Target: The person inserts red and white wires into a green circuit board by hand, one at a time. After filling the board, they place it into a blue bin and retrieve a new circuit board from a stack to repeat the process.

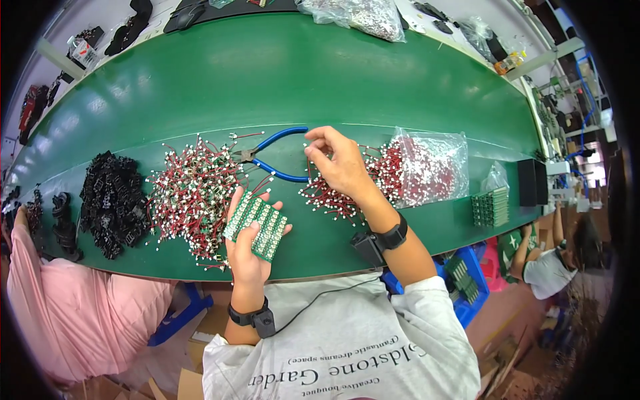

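My left hand grips a green circuit board panel with rows of small pale parts, thumb across its near side. My right hand is raised over the right pile of red-wired connectors, its fingers curled together; whatever they may hold is too small to make out. Blue-handled cutting pliers lie just left of those fingers, jaws toward a larger heap of red wires with white connectors. That heap lies to the left of the board, close to my left hand.
A clear bag of connectors lies right of my right hand. Farther right are stacked green boards and a black box. Black plastic parts are heaped at left, near a person in pink. A blue crate stands below the table edge.
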